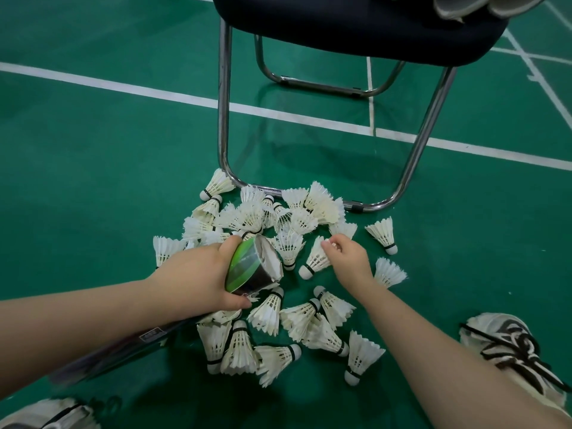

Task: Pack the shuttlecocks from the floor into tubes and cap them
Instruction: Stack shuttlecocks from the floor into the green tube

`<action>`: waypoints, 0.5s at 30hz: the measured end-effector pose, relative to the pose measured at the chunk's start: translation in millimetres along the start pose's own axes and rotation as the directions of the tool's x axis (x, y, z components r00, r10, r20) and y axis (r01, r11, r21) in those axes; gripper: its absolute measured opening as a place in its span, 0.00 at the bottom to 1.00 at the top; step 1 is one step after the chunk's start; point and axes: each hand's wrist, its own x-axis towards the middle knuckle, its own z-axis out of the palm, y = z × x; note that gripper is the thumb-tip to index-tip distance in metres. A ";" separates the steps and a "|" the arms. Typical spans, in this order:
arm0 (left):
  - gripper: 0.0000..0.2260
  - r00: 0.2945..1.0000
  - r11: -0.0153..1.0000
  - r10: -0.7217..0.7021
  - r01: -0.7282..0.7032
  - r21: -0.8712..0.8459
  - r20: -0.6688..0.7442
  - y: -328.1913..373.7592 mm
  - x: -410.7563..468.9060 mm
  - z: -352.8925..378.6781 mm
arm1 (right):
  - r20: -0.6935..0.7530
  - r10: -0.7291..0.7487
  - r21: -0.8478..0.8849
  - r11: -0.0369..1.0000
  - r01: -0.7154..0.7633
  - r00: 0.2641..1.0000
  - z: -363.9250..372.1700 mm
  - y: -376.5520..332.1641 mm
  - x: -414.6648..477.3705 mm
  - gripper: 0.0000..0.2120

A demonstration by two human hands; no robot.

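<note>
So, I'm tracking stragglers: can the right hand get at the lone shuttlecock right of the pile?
Probably yes: the lone shuttlecock lies on open floor just past the right hand, nothing covering it, though the hand first has to drop the pinched shuttlecock.

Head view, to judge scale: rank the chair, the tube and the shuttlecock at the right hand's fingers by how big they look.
1. chair
2. tube, partly hidden by the arm
3. shuttlecock

The green floor [93, 156], crossed by white lines [123, 88], carries white shuttlecocks [266, 314] strewn on every side of the right hand's fingers [330, 244]. Beyond them stands a chair frame [365, 207]; nearer, a laced shoe [510, 342] and perhaps a second shoe [46, 416], blurred.
</note>
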 end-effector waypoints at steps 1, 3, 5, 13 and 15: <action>0.41 1.000 1.000 -0.002 0.002 -0.004 -0.003 0.1 0.1 -0.5 | -0.050 -0.024 0.122 0.992 0.030 0.998 -0.4 -6.2 -9.3 0.11; 0.41 1.000 1.000 -0.007 0.007 -0.016 -0.003 -0.1 0.8 -1.1 | -0.135 -0.065 0.304 0.947 0.104 0.989 1.5 -21.9 -25.6 0.13; 0.41 1.000 0.999 -0.018 0.018 -0.030 0.003 0.7 1.7 -1.3 | -0.209 -0.088 0.416 0.894 0.170 0.974 5.7 -36.9 -37.6 0.14; 0.39 0.996 0.994 -0.080 0.077 -0.083 -0.029 7.0 5.4 -9.1 | -0.465 -0.133 0.452 0.814 0.364 0.875 4.1 -68.7 -56.9 0.13; 0.39 0.998 0.996 -0.063 0.061 -0.067 -0.029 7.9 5.9 -7.8 | -0.497 -0.115 0.493 0.779 0.389 0.860 0.1 -72.2 -56.7 0.11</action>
